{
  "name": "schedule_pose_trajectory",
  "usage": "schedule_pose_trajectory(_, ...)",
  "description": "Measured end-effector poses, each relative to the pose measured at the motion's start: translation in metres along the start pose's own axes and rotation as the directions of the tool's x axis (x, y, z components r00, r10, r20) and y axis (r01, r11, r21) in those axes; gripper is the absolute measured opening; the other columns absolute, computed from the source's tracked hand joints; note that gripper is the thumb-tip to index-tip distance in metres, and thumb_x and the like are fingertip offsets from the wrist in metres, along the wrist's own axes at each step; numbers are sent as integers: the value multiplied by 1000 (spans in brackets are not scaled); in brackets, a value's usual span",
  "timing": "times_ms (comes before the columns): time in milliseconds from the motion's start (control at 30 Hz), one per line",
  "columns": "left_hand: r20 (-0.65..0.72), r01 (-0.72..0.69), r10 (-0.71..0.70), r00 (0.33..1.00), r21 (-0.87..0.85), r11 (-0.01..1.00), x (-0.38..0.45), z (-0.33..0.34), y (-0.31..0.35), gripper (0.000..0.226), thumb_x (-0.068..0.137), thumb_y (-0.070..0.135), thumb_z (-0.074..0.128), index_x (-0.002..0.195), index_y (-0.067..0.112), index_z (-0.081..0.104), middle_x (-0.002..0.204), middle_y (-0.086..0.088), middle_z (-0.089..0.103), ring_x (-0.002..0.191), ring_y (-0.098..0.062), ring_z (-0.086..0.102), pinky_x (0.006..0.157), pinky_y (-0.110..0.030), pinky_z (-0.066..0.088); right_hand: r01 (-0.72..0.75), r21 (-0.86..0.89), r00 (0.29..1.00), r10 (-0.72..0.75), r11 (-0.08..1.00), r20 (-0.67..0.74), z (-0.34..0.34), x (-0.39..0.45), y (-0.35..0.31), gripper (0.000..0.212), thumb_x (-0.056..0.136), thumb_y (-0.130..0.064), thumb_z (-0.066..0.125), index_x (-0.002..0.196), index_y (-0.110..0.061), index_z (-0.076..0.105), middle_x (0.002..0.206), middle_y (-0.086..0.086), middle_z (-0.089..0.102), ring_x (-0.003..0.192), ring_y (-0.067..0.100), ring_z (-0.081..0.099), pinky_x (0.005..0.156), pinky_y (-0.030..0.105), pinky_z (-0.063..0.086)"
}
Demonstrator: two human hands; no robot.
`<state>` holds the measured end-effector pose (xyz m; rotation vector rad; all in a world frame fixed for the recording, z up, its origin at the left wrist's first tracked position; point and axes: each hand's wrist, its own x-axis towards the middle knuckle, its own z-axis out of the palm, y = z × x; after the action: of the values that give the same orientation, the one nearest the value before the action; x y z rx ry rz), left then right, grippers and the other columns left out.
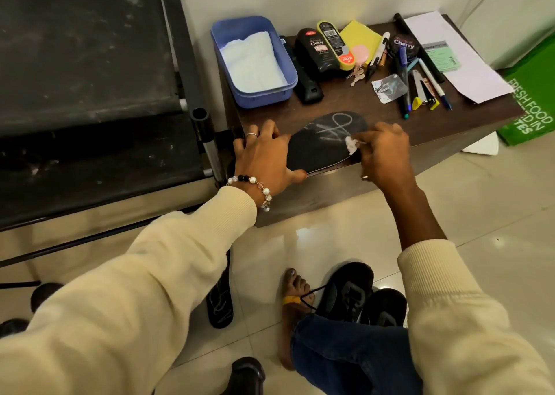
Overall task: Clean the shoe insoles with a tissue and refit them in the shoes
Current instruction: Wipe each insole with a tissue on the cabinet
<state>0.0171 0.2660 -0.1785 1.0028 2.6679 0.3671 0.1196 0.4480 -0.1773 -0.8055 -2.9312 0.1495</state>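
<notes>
Currently: black insole [322, 142] lies flat at the table's [345, 109] front edge, long axis diagonal, one end toward the front-left corner and overhanging the edge slightly, other end pointing back-right toward the middle of the table. White scribble-like marking shows on its far half; can't read it.

Left hand [267, 157] lies on the insole's left end, fingers spread and only slightly bent, pressing down, thumb at the table's front edge. Ring on one finger, bead bracelet at the wrist.

Right hand [381, 151] pinches a small wad of white tissue [351, 145] between its fingertips; the wad touches the insole's right edge.

Back-left corner: blue plastic tub [286, 73] with folded white tissues. Right of it, a black bottle [313, 53] labelled "Cherry", then a yellow-edged "KIWI" applicator [336, 44], then a round tin [404, 46] also marked "Cherry". Pens and markers toward the right edge.

Floor right of the table: green box [528, 106], "FRESH FOOD" readable. Below the table, two black shoes [360, 298] beside a bare foot.
</notes>
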Motion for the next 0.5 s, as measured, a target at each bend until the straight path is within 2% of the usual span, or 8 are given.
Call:
schedule_pose_trajectory(67,-2,0,0,1000,-3,1000,0,0,0,73,73,60,68,134,25,51,128,-2,40,122,-29,36,101,-46,34,-91,32,995,92,995,-28,1,1,4,25,93,-7,54,114,-5,67,113,19,60,104,36,49,84,38,44)
schedule_pose_trajectory(133,4,0,0,1000,-4,1000,0,0,0,74,73,60,69,135,25,50,128,-2,40,122,-29,35,101,-46,34,-92,28,995,93,995,-24,1,1,0,26,91,-5,54,112,-5,68,111,19,60,103,36,50,83,37,44)
schedule_pose_trajectory(300,9,4,-4,1000,-3,1000,1,-1,1,75,73,59,69,136,25,49,129,-3,40,123,-29,35,101,-46,34,166,31,979,-169,986,114,1,4,-30,31,93,-12,52,122,-14,63,123,12,56,116,29,45,94,35,36)
schedule_pose_trajectory(367,16,7,-7,1000,-3,1000,1,-1,1,75,73,59,70,136,25,50,129,-3,40,122,-29,35,101,-46,34,230,39,965,-233,972,122,2,5,-34,30,94,-12,52,122,-15,63,125,10,57,117,29,45,95,35,36)
schedule_pose_trajectory(433,16,5,-5,1000,-7,1000,1,-1,1,74,72,60,70,134,24,51,128,-3,40,121,-29,36,100,-46,35,169,30,982,-171,985,83,4,7,-28,29,93,-12,53,120,-15,64,123,11,58,115,29,47,94,36,38)
schedule_pose_trajectory(500,11,4,-4,1000,-11,1000,1,0,0,74,72,60,70,133,24,52,127,-2,40,121,-29,36,100,-46,35,8,16,1000,-8,1000,25,3,7,-17,26,93,-13,54,117,-12,65,121,13,58,111,29,47,91,35,41)
